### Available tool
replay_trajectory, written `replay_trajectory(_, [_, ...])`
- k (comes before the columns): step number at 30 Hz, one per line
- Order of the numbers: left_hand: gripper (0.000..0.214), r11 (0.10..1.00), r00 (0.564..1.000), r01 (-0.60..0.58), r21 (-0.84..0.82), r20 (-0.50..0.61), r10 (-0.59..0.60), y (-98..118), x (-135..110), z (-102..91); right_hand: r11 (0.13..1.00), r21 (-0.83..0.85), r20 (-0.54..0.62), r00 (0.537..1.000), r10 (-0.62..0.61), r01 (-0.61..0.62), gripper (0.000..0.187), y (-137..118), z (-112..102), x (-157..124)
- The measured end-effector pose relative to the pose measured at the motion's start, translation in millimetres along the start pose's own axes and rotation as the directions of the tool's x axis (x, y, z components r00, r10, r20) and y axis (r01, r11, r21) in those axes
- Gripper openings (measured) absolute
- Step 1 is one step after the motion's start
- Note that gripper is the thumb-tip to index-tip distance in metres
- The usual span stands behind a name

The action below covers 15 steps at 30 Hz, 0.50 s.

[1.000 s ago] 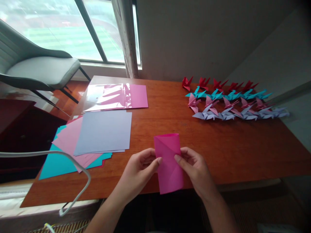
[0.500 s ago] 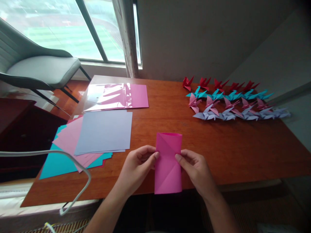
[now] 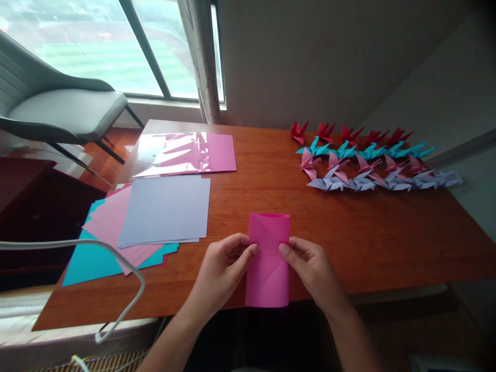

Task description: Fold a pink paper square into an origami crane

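Left hand (image 3: 221,264) and right hand (image 3: 312,264), nearly closed, pinch folded pink paper (image 3: 268,274) between them by opposite edges, apparently to steady it.

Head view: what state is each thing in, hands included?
Held paper: folded, top edge gaping
Left hand: pinching the paper's left edge
Right hand: pinching the paper's right edge
Cranes: folded, set in rows
Grey sheets: flat, overlapping
Packet: lying flat
Curtain: gathered aside
Cable: bent
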State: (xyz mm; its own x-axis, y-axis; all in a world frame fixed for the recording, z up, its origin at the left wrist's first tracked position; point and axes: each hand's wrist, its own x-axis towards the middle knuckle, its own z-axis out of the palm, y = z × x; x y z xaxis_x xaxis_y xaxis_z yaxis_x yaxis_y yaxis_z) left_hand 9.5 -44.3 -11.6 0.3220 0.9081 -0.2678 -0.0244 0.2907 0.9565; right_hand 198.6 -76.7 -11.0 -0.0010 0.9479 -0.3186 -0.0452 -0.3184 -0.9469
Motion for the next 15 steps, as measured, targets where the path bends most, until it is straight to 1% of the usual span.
replay_trajectory(5, [0.025, 0.999, 1.000, 0.004, 0.041, -0.030, -0.003, 2, -1, 2.6, 0.992, -0.089, -0.085, 0.992, -0.097, 0.090, 0.031, 0, -3, 12])
replay_trajectory(10, [0.027, 0.999, 0.999, 0.005, 0.047, -0.037, -0.004, 3, -1, 5.7, 0.970, -0.192, -0.091, 0.981, -0.169, 0.149, 0.029, 0, -5, 22])
replay_trajectory(12, [0.026, 0.998, 0.999, -0.007, 0.065, -0.045, 0.010, 2, 0, 6.4, 0.965, -0.207, -0.093, 0.978, -0.185, 0.163, 0.030, 1, -4, 26])
replay_trajectory(14, [0.025, 0.992, 0.998, -0.037, 0.121, -0.042, 0.043, 2, 1, 5.8, 0.963, -0.210, -0.095, 0.977, -0.192, 0.169, 0.031, 0, -5, 30])
replay_trajectory(15, [0.025, 0.981, 0.997, -0.058, 0.186, -0.037, 0.066, 2, 1, 4.9, 0.958, -0.224, -0.095, 0.975, -0.201, 0.176, 0.031, -2, -7, 32])
